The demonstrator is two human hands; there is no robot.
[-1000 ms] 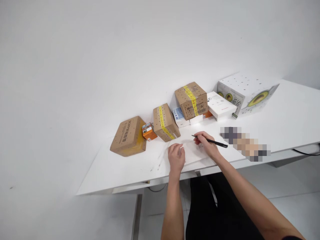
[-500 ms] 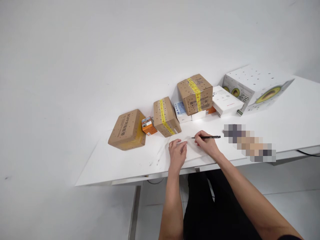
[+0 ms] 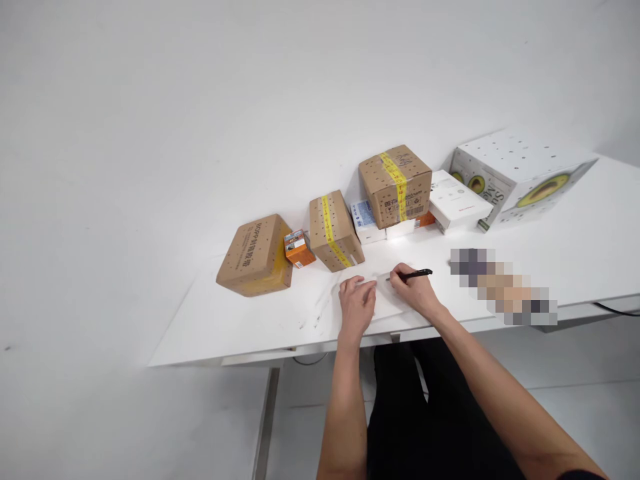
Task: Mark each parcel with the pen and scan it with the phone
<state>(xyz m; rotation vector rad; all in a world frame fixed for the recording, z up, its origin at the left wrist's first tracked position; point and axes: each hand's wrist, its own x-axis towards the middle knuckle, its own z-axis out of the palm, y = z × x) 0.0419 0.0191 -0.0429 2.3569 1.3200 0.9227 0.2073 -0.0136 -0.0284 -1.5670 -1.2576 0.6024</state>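
Note:
My right hand (image 3: 411,287) is closed in a writing grip around a slim black pencil (image 3: 417,274). Its dark tip points left and down, close to a sheet of white paper (image 3: 389,304) on the white table. Whether the tip touches the paper I cannot tell. Just left of it, my left hand (image 3: 357,303) lies on the sheet with fingers apart and slightly bent, holding nothing. The paper barely stands out against the tabletop, and any marks on it are too faint to make out.
Along the wall stand a brown carton (image 3: 254,257), a small orange box (image 3: 299,249), another taped carton (image 3: 335,230), a carton (image 3: 396,187) on low boxes, a flat white box (image 3: 457,203) and a large avocado-print box (image 3: 520,177). A blurred-out patch (image 3: 503,287) lies at right.
The pencil's rear end has swung toward me and now tilts differently in my right hand. My left hand has hardly moved. The whole view has shifted slightly.

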